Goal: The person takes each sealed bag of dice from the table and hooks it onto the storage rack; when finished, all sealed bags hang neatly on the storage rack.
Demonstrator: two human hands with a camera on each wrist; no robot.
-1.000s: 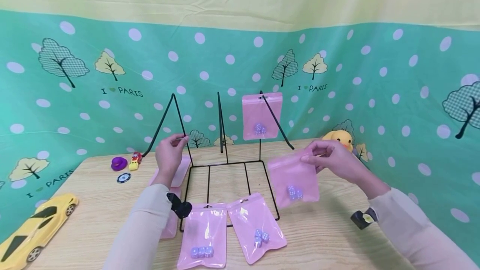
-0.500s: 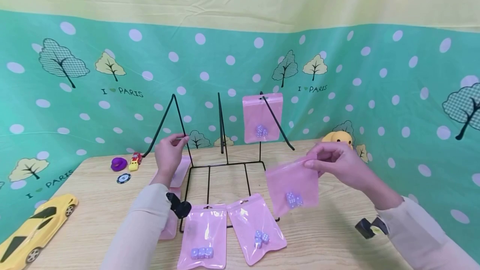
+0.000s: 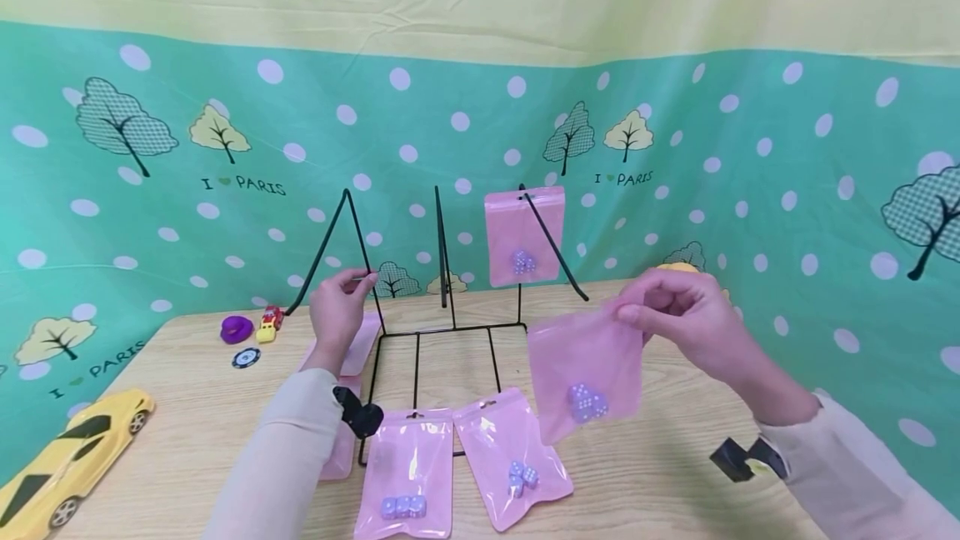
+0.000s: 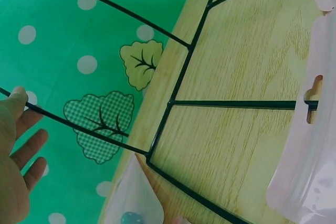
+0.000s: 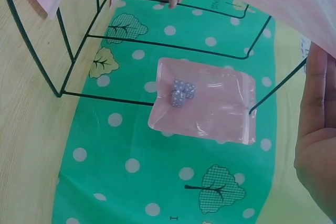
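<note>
The pink bag [image 3: 585, 373] hangs in the air over the right side of the table [image 3: 187, 440], just right of the wire rack [image 3: 442, 307], with a few small dice [image 3: 587, 401] sunk into its bottom corner. It looks light and limp, thin glossy plastic that would slip between dry fingers, and the dice pull it down so it swings from wherever it is held; the sealed top strip, where the hang hole sits on the others, seems the sound place to take it. The right hand [image 3: 686, 319] does just that, fingers and thumb pinching the bag's upper right corner, the rest dangling free. The left hand [image 3: 339, 307] is up at the rack's left prong [image 3: 358, 232], fingertips closed lightly on the wire; its wrist view shows the fingers only loosely spread beside the rod. One bag with dice [image 3: 523, 236] already hangs on the right prong. Two more [image 3: 408, 473] [image 3: 510, 457] lie flat at the front edge of the rack, and another [image 3: 360, 340] lies under the left hand. Farther left sit a yellow car [image 3: 71, 457], a small toy car [image 3: 268, 322], a purple piece [image 3: 237, 328] and a chip [image 3: 246, 357].
</note>
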